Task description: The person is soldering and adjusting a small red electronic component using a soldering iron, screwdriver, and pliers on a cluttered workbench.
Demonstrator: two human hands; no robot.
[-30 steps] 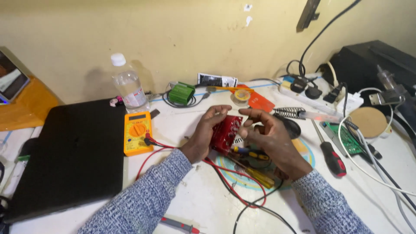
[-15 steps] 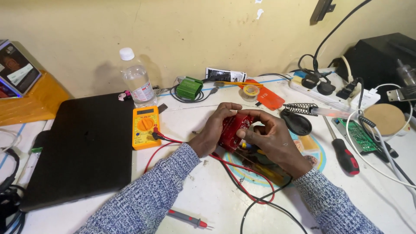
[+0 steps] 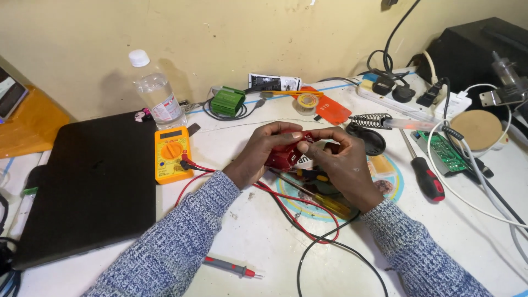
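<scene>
Between my 2 hands, just above the middle of the worktop [image 3: 264, 242], I am holding a small red device [image 3: 287, 155]. My left hand [image 3: 263, 155] is gripping its left end, fingers curled over the top edge and thumb underneath. My right hand [image 3: 336, 165] is closing on its right end, fingertips meeting the left hand's at the top of the casing. Both hands are clamped on the device, so neither is nearer; each is covering 1 end. The device's long axis is running roughly left to right, tilted slightly up toward the right, with its broad face turned toward me. How far it is lifted clear of the worktop I cannot tell.

Directly beneath the hands, a yellow-handled screwdriver [image 3: 330, 202] is lying on a round printed mat [image 3: 391, 186]. Red and black test leads [image 3: 308, 220] are looping from under the hands back to the yellow multimeter [image 3: 171, 154] on my left, beside the closed black laptop [image 3: 88, 181]. A red-handled screwdriver [image 3: 426, 176] is lying to my right, well apart from the hands.
</scene>
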